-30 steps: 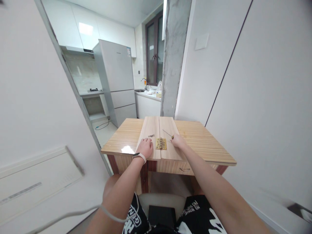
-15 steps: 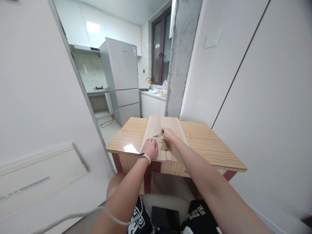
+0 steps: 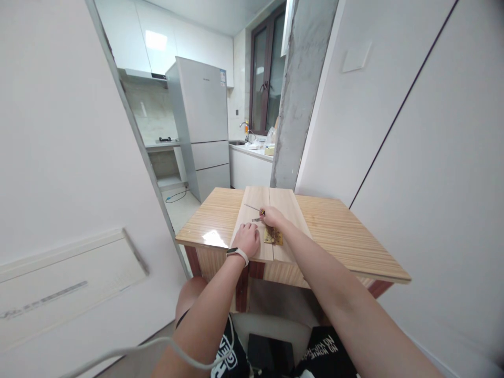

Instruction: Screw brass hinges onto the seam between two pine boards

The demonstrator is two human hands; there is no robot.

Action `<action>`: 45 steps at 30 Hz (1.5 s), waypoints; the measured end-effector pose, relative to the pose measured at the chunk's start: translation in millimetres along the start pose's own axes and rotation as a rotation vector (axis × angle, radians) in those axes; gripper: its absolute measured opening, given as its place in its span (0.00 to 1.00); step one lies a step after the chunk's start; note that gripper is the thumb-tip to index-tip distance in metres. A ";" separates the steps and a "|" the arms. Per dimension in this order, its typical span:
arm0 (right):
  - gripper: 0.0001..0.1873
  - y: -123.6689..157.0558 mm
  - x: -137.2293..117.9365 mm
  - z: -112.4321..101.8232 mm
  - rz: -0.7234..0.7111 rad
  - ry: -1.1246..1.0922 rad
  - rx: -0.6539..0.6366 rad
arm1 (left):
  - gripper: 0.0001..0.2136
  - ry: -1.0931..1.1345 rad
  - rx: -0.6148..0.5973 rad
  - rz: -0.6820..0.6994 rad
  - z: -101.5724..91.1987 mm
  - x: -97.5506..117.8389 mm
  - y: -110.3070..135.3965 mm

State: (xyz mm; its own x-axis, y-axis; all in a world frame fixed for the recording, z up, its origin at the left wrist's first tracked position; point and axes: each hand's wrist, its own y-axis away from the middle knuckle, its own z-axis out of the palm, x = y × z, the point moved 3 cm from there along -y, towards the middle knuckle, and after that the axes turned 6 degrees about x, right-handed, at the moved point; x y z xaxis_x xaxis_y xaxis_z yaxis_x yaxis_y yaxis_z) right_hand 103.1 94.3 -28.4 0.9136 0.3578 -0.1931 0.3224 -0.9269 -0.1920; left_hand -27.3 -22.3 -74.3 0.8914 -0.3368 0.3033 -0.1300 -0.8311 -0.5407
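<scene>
Two pale wooden boards point(image 3: 284, 202) lie side by side on the table, with a seam between them. A brass hinge point(image 3: 271, 236) lies across that seam near the front, partly covered by my right forearm. My left hand point(image 3: 248, 239) rests on the left board, fingers laid out and holding nothing. My right hand point(image 3: 272, 216) is closed around a screwdriver point(image 3: 252, 207), whose thin metal shaft points to the left. Below the shaft, a small dark-patterned packet point(image 3: 256, 219) lies at my right fingertips. Whether the fingers grip it I cannot tell.
The wood-grain table point(image 3: 346, 231) extends to both sides of the boards. A white cable point(image 3: 157, 342) passes over my left forearm. Beyond the table stand a grey fridge point(image 3: 207, 110) and a kitchen counter point(image 3: 252, 152). White walls flank the table.
The view has shifted slightly, so the table sits further right. Relative to the boards, my right hand with the screwdriver has moved a little left, up to the small packet. My left hand stays on the board.
</scene>
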 end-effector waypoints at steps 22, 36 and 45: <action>0.08 103.5 38.4 -120.8 0.043 -0.487 0.447 | 0.10 -0.009 -0.016 -0.011 0.2 2.8 1.6; 0.05 121.8 -6.7 -135.6 -0.215 -0.127 0.178 | 0.10 -0.019 0.010 0.020 2.0 3.4 2.4; 0.06 115.7 -6.4 -125.3 -0.201 -0.091 0.144 | 0.11 -0.006 0.000 0.008 -0.7 4.8 3.1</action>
State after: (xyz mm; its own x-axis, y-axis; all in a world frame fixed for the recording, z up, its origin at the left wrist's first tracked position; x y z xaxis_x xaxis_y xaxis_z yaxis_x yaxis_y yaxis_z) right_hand 165.5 -29.4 71.2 0.8065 0.5482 -0.2213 0.4511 -0.8126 -0.3690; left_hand -23.8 -26.8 -74.0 0.8929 -0.3406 0.2945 -0.1369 -0.8284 -0.5431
